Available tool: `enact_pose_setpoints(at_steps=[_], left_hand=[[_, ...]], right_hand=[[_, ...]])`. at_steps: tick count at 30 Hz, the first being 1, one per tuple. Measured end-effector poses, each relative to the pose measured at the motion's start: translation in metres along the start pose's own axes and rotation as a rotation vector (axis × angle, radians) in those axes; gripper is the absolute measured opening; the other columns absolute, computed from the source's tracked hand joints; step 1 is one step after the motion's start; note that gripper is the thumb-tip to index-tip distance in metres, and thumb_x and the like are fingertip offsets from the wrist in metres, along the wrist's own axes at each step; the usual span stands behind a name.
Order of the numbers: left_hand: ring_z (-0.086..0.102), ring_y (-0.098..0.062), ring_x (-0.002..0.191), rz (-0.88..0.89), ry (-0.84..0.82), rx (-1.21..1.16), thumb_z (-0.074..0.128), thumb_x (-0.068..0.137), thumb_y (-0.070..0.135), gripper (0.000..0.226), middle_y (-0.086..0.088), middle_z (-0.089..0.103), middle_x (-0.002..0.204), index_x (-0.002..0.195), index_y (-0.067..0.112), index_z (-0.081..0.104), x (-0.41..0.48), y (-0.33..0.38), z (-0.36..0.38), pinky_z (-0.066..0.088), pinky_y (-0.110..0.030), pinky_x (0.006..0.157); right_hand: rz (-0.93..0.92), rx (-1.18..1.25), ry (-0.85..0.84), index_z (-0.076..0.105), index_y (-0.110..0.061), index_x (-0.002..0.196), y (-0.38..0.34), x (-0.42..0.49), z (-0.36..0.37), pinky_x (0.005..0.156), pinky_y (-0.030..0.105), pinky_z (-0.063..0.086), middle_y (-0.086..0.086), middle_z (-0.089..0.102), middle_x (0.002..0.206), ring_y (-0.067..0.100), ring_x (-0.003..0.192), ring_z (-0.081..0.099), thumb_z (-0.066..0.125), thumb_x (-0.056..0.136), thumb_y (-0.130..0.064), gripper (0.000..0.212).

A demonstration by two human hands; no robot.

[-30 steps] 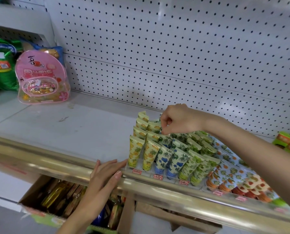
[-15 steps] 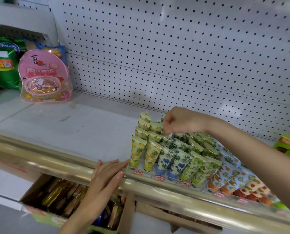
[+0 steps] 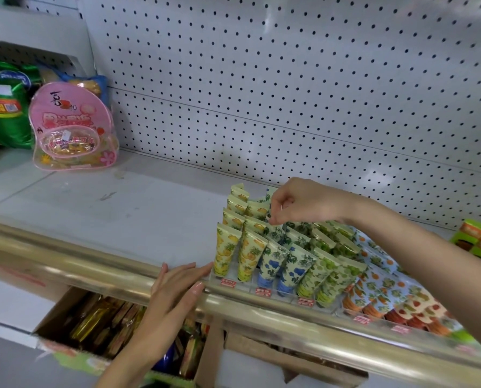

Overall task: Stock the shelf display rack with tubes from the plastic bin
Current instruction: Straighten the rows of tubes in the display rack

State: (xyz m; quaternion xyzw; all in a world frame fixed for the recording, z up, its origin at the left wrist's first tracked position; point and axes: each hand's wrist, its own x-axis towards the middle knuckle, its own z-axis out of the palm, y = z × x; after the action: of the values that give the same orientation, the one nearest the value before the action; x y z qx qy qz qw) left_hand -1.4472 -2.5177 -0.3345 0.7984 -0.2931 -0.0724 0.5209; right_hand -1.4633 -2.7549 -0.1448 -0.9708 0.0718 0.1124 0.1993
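A clear display rack [image 3: 231, 283] stands on the shelf behind the gold rail, with stepped rows of patterned tubes: yellow pineapple tubes [image 3: 224, 253] at the left, then blue-leaf tubes [image 3: 270, 263], green ones [image 3: 317, 273], and orange and red ones [image 3: 379, 292] at the right. My right hand [image 3: 303, 203] reaches over the rack from the right, fingers curled down, fingertips pinching the top of a blue-leaf tube [image 3: 275, 232] in a middle row. My left hand [image 3: 177, 289] rests flat on the rail, fingers straight, fingertips at the rack's front left corner. The plastic bin is out of view.
The gold rail [image 3: 80, 261] runs along the shelf's front edge. A pink clear bag [image 3: 71, 127] and green snack bags [image 3: 4, 113] stand at the back left. Green boxes [image 3: 480, 242] sit at the far right. A cardboard box [image 3: 99, 326] of packets lies below. A pegboard wall [image 3: 289, 79] stands behind.
Both hands keep their places. My right hand stays at the same tube top in the rack's middle rows. The view has drifted slightly.
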Motion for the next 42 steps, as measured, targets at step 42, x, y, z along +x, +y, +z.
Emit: enact_pose_setpoints(at_steps=[42], left_hand=[[0.017, 0.032, 0.121, -0.002, -0.012, 0.016, 0.018, 0.067, 0.091, 0.053, 0.057, 0.034, 0.121, 0.117, 0.077, 0.029, -0.001, 0.008, -0.002, -0.010, 0.002, 0.101]], right_hand=[[-0.059, -0.328, 0.179, 0.045, -0.022, 0.059, -0.002, -0.019, 0.010, 0.103, 0.036, 0.027, -0.011, 0.042, 0.061, 0.003, 0.058, 0.037, 0.064, 0.083, -0.020, 0.030]])
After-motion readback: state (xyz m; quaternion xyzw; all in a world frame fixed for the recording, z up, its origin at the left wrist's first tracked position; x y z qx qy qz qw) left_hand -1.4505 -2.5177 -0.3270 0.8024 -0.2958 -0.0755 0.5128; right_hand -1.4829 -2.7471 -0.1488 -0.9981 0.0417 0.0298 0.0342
